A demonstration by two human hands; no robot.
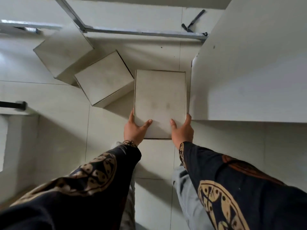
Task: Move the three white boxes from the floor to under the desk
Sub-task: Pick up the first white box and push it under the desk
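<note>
Three white boxes are in view. The nearest white box (159, 97) is held flat between both hands just left of the white desk top (249, 80). My left hand (135, 130) grips its near left corner, thumb on the lid. My right hand (181, 131) grips the near right corner the same way. A second white box (103, 79) lies on the tiled floor to the left, turned at an angle. The third white box (62, 55) lies further back left, partly under a metal frame bar.
A grey metal desk frame (132, 31) runs across the floor at the back. A black bracket (193, 22) lies near the far right. A black bar (13, 104) juts in at the left edge. My legs in grey trousers (187, 196) stand below.
</note>
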